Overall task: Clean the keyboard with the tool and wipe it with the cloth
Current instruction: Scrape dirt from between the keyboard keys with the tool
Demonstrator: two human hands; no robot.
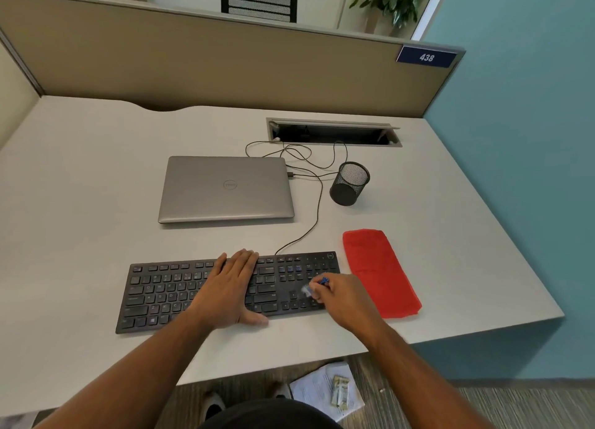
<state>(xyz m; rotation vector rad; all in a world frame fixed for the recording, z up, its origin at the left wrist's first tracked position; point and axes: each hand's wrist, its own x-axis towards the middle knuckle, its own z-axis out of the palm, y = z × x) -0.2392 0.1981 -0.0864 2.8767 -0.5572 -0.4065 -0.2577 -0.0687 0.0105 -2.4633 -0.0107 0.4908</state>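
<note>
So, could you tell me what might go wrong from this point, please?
The small blue-handled cleaning tool, pinched in the right hand, works the black keyboard's right-hand keys; hard strokes might pop a keycap. The left hand lies flat on the keys, likely pressing them while the thin black cable runs towards the closed silver laptop.

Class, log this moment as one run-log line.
step: brushing | left hand: flat on keyboard | right hand: pinches tool over arrow keys | cloth: unused, right
</note>
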